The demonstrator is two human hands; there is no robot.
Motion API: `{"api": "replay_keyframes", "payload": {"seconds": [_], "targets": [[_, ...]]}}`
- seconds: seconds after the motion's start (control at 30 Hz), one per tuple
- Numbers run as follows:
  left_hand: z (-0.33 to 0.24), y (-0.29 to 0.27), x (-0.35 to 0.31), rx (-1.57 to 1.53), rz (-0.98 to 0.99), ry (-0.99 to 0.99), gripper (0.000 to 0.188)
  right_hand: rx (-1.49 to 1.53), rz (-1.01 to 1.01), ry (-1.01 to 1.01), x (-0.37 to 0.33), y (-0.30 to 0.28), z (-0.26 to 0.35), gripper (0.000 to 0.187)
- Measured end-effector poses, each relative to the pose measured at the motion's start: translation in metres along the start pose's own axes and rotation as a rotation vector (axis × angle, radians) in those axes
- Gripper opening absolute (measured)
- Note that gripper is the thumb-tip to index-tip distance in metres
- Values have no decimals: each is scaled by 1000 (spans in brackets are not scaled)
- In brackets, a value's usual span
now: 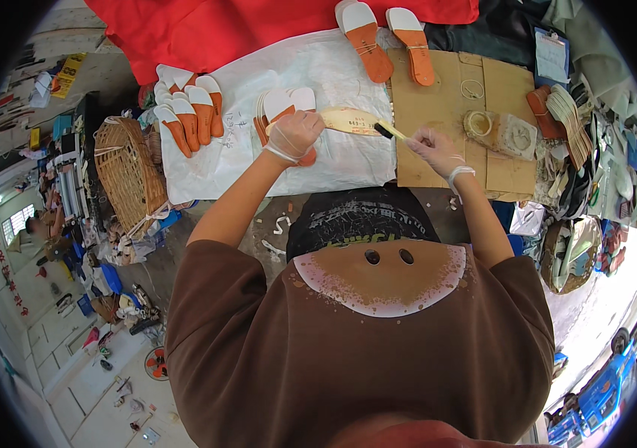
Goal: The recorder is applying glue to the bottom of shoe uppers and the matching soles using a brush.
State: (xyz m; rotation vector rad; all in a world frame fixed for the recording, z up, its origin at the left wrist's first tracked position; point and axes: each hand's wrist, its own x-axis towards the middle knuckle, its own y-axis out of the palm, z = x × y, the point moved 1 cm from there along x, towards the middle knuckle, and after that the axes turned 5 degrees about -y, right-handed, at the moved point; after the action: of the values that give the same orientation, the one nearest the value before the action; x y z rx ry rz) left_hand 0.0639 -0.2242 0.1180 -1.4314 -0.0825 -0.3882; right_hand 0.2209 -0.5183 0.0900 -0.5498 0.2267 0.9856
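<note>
In my left hand point(296, 134), which wears a thin clear glove, the end of a cream insole point(348, 121) is gripped. It points to the right, printed side up. My right hand point(436, 149), gloved too, closes around the pale yellow handle of a small brush point(399, 135). The brush's black bristles are at the insole's right tip; whether they touch it I cannot tell. Under and behind my left hand lies a stack of orange and white insoles point(276, 106), partly hidden. White sheeting point(221, 168) covers the table beneath.
Fanned orange-and-white insoles point(199, 112) lie at the left, and tied bundles point(367, 48) at the back. On the cardboard point(438, 97) stand a round pot point(477, 123) and a crusted tub point(516, 137). A wicker basket point(128, 175) flanks the table's left; stacked insoles point(569, 123) sit right.
</note>
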Motion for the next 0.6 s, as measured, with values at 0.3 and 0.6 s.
{"api": "replay_keyframes", "payload": {"seconds": [0.3, 0.6], "targets": [[0, -31, 8, -167, -209, -110, 23, 392, 282, -106, -17, -19, 40, 24], [-31, -66, 37, -465, -350, -74, 32, 221, 70, -278, -2, -3, 67, 21]]}}
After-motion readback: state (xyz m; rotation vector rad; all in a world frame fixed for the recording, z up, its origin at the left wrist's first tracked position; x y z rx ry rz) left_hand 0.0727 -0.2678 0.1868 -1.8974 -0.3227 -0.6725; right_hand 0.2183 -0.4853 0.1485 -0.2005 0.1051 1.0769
